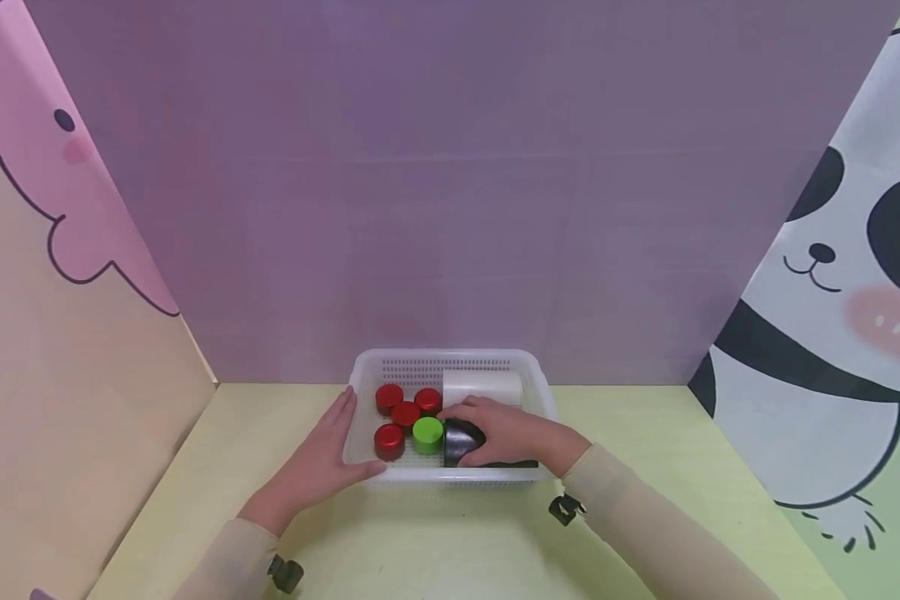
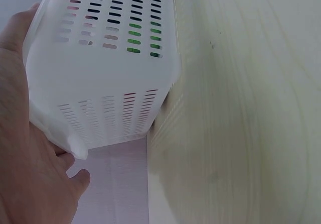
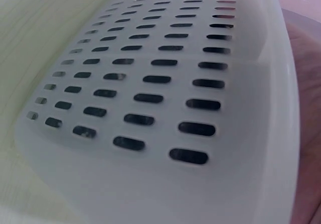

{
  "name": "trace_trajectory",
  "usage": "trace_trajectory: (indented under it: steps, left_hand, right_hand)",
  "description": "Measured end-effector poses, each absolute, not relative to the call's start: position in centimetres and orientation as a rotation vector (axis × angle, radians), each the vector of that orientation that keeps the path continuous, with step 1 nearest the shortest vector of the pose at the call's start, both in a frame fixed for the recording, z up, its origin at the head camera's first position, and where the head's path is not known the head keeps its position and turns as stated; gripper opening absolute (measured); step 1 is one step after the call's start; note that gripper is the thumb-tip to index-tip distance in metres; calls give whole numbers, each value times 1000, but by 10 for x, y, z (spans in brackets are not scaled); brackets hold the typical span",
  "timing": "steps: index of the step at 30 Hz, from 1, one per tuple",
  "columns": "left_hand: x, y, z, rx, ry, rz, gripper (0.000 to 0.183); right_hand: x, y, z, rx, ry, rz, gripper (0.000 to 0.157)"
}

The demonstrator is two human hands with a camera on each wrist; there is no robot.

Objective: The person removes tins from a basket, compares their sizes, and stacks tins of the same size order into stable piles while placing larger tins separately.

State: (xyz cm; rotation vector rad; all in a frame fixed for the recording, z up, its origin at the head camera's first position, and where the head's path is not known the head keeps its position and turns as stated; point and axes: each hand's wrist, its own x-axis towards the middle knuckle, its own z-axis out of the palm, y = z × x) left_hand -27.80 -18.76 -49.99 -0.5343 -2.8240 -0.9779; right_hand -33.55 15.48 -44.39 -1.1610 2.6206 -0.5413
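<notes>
Pale yellow wood-grain table, white perforated plastic basket on top. Left hand spread wide, touching basket; right hand grips glossy black cylinder inside.

White slotted basket on pale tabletop, right hand behind rim.

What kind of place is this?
Maybe a decorated play or activity corner: there's a pale table, a plain purple backdrop behind it and a big cartoon panda on the right.
</notes>
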Motion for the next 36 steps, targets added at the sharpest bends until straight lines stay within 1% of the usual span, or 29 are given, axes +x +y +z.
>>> trace_trajectory:
  steps: [13,21,28,36]
  left_hand:
    - [-281,-185,-502,-556,-2827,-989,126]
    - [-281,-186,-502,-552,-2812,-995,123]
    - [-280,-187,-501,-557,-2810,-1004,123]
    - [-281,-188,-502,-556,-2806,-996,120]
  right_hand:
    - [-336,160,-446,-1207,2613,-571,62]
    - [-340,167,-445,-1203,2610,-637,66]
    - [-338,170,-443,-1215,2603,-680,67]
    - [-335,170,-439,-1146,2610,-710,72]
